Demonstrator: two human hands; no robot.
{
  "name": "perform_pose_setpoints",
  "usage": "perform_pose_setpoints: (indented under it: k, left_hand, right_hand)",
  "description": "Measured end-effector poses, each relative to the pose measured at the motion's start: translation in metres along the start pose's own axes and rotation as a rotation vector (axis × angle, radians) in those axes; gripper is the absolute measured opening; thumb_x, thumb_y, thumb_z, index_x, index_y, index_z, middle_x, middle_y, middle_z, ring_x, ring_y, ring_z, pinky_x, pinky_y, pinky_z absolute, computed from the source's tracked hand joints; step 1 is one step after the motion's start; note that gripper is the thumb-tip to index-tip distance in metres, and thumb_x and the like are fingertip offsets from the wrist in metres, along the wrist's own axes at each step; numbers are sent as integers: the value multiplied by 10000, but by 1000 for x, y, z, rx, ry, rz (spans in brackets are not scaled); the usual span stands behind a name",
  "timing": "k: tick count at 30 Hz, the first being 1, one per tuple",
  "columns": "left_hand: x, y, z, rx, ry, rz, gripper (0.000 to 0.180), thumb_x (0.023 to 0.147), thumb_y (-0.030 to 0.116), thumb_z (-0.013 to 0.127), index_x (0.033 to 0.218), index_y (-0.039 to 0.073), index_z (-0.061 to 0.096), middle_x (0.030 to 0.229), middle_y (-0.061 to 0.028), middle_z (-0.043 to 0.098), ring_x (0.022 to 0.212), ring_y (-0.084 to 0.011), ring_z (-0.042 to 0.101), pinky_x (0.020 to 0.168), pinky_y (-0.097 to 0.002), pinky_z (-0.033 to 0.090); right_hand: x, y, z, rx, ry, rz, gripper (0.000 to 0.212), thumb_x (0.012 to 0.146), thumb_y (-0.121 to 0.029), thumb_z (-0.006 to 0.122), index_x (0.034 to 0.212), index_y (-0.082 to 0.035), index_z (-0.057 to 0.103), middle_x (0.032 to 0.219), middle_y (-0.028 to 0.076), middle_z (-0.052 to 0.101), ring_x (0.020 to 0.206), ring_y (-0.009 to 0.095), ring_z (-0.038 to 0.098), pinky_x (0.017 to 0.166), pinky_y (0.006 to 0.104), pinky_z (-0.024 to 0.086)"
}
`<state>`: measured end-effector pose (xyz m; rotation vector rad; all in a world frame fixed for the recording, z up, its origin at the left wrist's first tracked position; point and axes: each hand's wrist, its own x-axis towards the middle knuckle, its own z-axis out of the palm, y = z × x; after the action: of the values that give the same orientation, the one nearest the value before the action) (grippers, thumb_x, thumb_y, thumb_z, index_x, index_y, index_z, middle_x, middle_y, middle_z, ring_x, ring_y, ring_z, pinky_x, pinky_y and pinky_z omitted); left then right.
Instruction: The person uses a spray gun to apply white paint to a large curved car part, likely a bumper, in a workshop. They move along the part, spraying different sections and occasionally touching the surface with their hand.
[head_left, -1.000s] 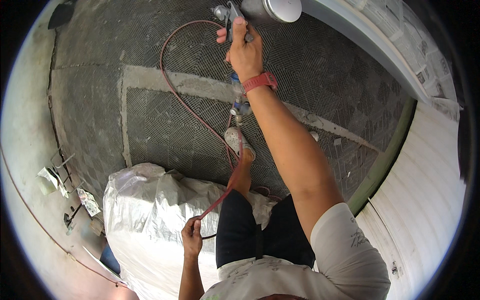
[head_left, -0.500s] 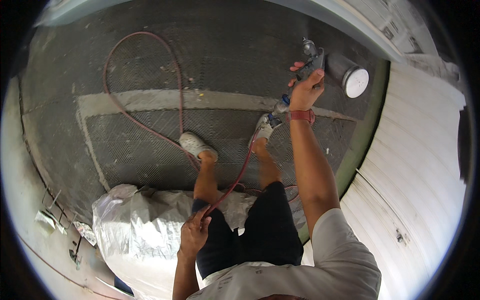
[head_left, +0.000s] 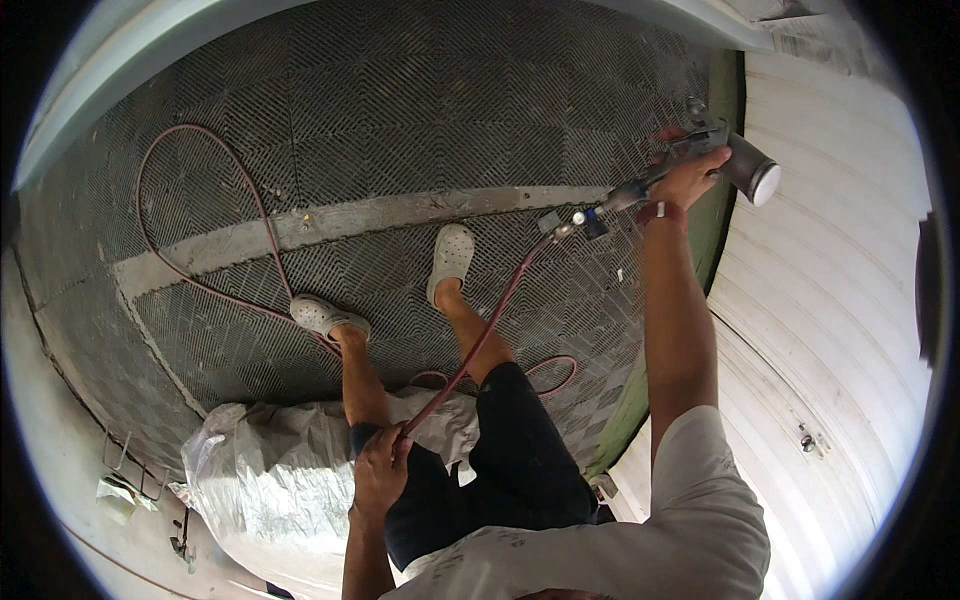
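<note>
Right hand (head_left: 688,180), from where I'm standing, is gripping spray gun (head_left: 706,138) out near white wall (head_left: 820,260). Left hand (head_left: 381,470) is pinching red hose (head_left: 437,400) by left thigh (head_left: 425,510), probably so it's clearing the clogs (head_left: 453,258); slack is looping over ribbed floor (head_left: 380,110).

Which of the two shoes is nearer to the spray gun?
The right shoe: it stands apart from the hose loop, toward the spray gun. The left shoe, beside that loop, is farther away.
</note>
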<state>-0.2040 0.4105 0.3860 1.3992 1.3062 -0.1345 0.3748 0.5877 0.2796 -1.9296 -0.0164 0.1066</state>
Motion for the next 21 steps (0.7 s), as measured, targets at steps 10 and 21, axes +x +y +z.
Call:
perform_pose_setpoints:
  k: [10, 21]
  left_hand:
    - [-8, -18, -12, -129, 103, -266, 241, 1098, 180, 651, 1231, -7, 726, 1058, -246, 769, 969, -429, 756, 843, -457, 584]
    - [-108, -117, -82, -668, 123, -613, 419, 1138, 385, 627, 1335, 34, 744, 884, 46, 609, 805, -67, 532, 725, -258, 457]
  right_hand:
    - [-66, 37, 53, 0, -126, -89, 839, 1122, -724, 330, 1081, 42, 668, 920, 133, 758, 695, 210, 645, 516, 342, 493]
    - [-427, 58, 173, 179, -858, -142, 724, 1121, -670, 433, 1163, 10, 677, 1061, 102, 757, 876, 179, 728, 542, 287, 522]
